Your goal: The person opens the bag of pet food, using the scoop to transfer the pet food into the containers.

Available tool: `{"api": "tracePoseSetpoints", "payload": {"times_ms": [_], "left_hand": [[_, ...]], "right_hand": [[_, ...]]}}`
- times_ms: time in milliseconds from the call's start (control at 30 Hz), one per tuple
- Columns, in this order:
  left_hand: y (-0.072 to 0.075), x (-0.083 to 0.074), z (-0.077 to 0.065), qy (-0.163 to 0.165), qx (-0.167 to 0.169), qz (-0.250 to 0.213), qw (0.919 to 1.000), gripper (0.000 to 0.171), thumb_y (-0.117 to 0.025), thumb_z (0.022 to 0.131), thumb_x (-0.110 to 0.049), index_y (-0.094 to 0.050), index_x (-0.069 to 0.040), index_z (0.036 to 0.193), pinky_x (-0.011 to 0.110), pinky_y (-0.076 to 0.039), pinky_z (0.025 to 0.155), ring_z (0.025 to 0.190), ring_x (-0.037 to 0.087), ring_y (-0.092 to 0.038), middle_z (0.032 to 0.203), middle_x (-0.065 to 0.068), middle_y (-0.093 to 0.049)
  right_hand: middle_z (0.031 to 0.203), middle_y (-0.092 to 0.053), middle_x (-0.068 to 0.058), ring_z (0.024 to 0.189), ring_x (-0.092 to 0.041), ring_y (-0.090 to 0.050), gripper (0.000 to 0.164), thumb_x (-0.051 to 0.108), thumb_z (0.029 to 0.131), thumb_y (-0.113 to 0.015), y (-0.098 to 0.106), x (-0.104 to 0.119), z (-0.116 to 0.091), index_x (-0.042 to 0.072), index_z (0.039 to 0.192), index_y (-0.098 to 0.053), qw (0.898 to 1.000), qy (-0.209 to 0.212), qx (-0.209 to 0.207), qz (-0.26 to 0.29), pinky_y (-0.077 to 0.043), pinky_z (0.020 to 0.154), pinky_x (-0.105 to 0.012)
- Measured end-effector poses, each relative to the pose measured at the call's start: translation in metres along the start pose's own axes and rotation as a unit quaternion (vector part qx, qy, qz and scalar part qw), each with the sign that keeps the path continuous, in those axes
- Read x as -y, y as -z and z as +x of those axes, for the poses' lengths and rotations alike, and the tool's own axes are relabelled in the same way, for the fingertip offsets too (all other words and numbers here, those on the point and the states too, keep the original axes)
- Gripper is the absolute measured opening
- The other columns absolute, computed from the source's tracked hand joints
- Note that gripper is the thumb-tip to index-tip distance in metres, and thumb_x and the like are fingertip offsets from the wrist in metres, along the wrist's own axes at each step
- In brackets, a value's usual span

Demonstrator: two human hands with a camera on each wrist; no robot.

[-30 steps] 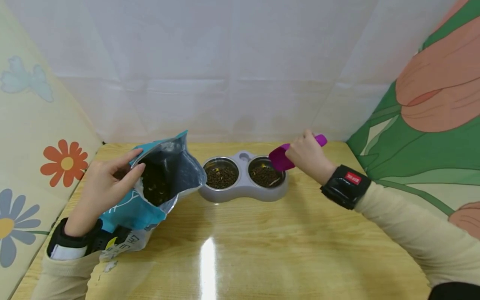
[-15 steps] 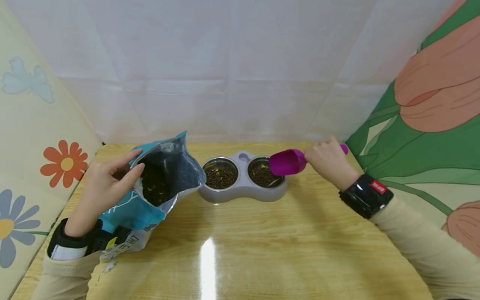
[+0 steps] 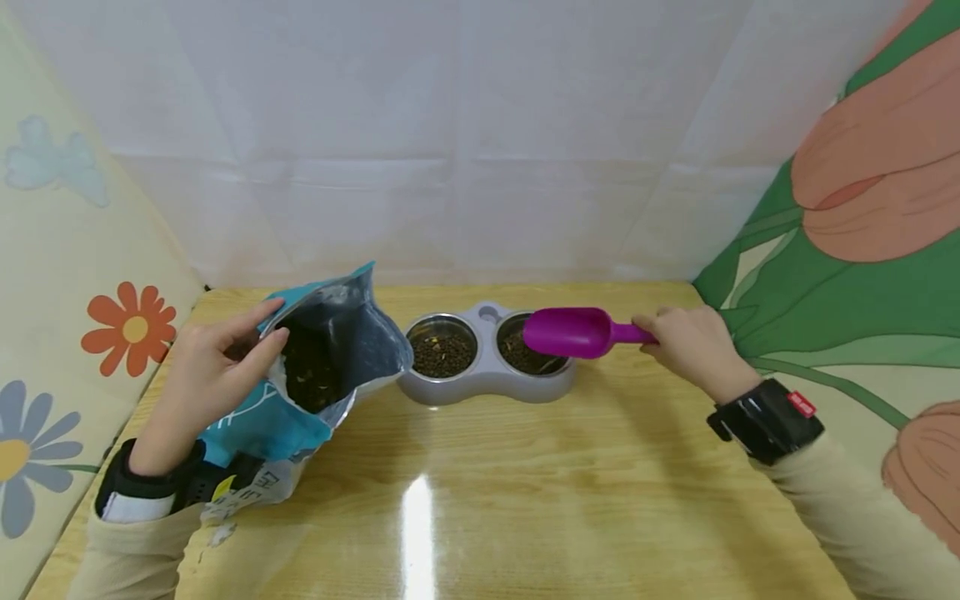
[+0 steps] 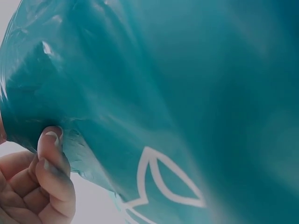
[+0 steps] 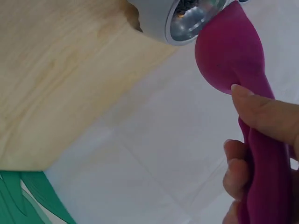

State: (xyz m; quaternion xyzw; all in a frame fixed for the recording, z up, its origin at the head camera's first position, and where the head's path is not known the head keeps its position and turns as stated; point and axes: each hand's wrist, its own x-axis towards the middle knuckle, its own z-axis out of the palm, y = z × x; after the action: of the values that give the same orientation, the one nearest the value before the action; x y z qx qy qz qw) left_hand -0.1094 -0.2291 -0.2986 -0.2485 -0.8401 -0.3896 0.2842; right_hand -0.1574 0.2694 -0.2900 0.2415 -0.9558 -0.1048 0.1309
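My right hand (image 3: 688, 343) grips the handle of a purple scoop (image 3: 568, 332), its fingers wrapped round it in the right wrist view. The scoop's bowl overlaps the right steel bowl (image 3: 517, 358) in the head view, and no kibble shows in it. At the left, my left hand (image 3: 213, 358) pinches the rim of an open blue pet food bag (image 3: 277, 429) between thumb and fingers. Dark kibble (image 3: 309, 375) lies inside the bag's silver lining. Brown kibble with a few yellow bits also sits in the left steel bowl (image 3: 442, 350).
A grey double-bowl stand (image 3: 487, 385) bears both steel bowls near the back of the wooden table (image 3: 510, 500). Behind it hangs a white sheet (image 3: 450, 167). Painted flower panels (image 3: 870, 250) flank the table on either side.
My right hand has moved right and a little toward me. The scoop has turned from tipped over the right bowl to lying level above it. The left hand and bag stay put.
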Motion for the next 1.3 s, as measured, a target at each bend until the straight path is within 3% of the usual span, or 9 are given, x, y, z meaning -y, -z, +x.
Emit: {"api": "tracePoseSetpoints", "payload": {"times_ms": [333,467,567,700,800,967,1133,1300], "left_hand": [[0.001,-0.001,0.000,-0.001,-0.006,0.000,1.0000,0.043,-0.065,0.073,0.009,-0.062,0.004,0.116,0.017,-0.022,0.039,0.040,-0.001,-0.031,0.048,-0.011,-0.034],[0.001,0.000,0.000,-0.001,-0.006,0.000,1.0000,0.043,-0.065,0.073,0.009,-0.062,0.004,0.116,0.017,-0.022,0.039,0.040,-0.001,-0.030,0.048,-0.010,-0.034],[0.001,0.000,0.000,-0.001,-0.008,0.000,1.0000,0.044,-0.065,0.073,0.009,-0.062,0.004,0.116,0.017,-0.021,0.039,0.040,-0.001,-0.030,0.048,-0.010,-0.034],[0.000,0.000,-0.001,0.000,-0.010,-0.007,0.9999,0.043,-0.065,0.073,0.010,-0.062,0.004,0.116,0.017,-0.021,0.039,0.040,-0.001,-0.030,0.048,-0.010,-0.035],[0.000,0.001,-0.001,0.000,-0.009,-0.010,0.9999,0.044,-0.065,0.072,0.011,-0.062,0.004,0.116,0.017,-0.021,0.039,0.040,-0.001,-0.030,0.048,-0.010,-0.035],[0.000,0.001,-0.001,0.000,-0.010,-0.007,0.9999,0.044,-0.065,0.072,0.010,-0.062,0.004,0.116,0.017,-0.021,0.039,0.040,-0.001,-0.030,0.047,-0.011,-0.035],[0.000,0.001,-0.001,0.001,-0.009,-0.011,0.9999,0.044,-0.065,0.072,0.011,-0.062,0.004,0.116,0.017,-0.021,0.039,0.040,-0.001,-0.031,0.048,-0.011,-0.035],[-0.001,0.002,-0.001,-0.003,-0.010,-0.008,0.9999,0.043,-0.065,0.072,0.010,-0.062,0.005,0.115,0.017,-0.022,0.039,0.041,-0.001,-0.032,0.048,-0.011,-0.036]], "right_hand": [[0.055,-0.041,0.004,0.047,-0.012,-0.037,0.022,0.015,0.070,-0.078,-0.028,-0.005,-0.025,0.013,0.074,-0.056,0.994,-0.029,-0.026,0.101,-0.027,0.041,-0.028],[0.054,-0.038,0.006,0.046,-0.010,-0.032,0.018,0.015,0.071,-0.077,-0.042,-0.001,-0.033,0.008,0.082,-0.065,0.987,-0.056,-0.030,0.148,-0.025,0.042,-0.026],[0.053,-0.037,0.006,0.046,-0.009,-0.030,0.025,0.016,0.071,-0.077,-0.053,0.005,-0.038,0.003,0.091,-0.069,0.981,-0.074,-0.034,0.176,-0.023,0.044,-0.025],[0.053,-0.037,0.006,0.047,-0.007,-0.029,0.024,0.015,0.070,-0.078,-0.067,0.014,-0.045,0.001,0.088,-0.069,0.968,-0.106,-0.042,0.224,-0.023,0.045,-0.024],[0.055,-0.041,0.004,0.047,-0.006,-0.032,0.024,0.014,0.071,-0.078,-0.077,0.020,-0.050,0.000,0.087,-0.067,0.950,-0.145,-0.041,0.272,-0.026,0.045,-0.023],[0.063,-0.049,-0.004,0.050,-0.008,-0.037,0.028,0.012,0.075,-0.074,-0.089,0.029,-0.056,-0.006,0.093,-0.064,0.913,-0.221,-0.039,0.341,-0.030,0.045,-0.024],[0.068,-0.053,-0.009,0.048,-0.012,-0.043,0.038,0.017,0.083,-0.067,-0.095,0.034,-0.061,-0.011,0.107,-0.056,0.871,-0.291,0.005,0.397,-0.036,0.039,-0.026],[0.071,-0.053,-0.012,0.044,-0.013,-0.044,0.042,0.015,0.088,-0.059,-0.101,0.038,-0.068,-0.014,0.116,-0.047,0.843,-0.327,0.036,0.426,-0.037,0.034,-0.028]]}}
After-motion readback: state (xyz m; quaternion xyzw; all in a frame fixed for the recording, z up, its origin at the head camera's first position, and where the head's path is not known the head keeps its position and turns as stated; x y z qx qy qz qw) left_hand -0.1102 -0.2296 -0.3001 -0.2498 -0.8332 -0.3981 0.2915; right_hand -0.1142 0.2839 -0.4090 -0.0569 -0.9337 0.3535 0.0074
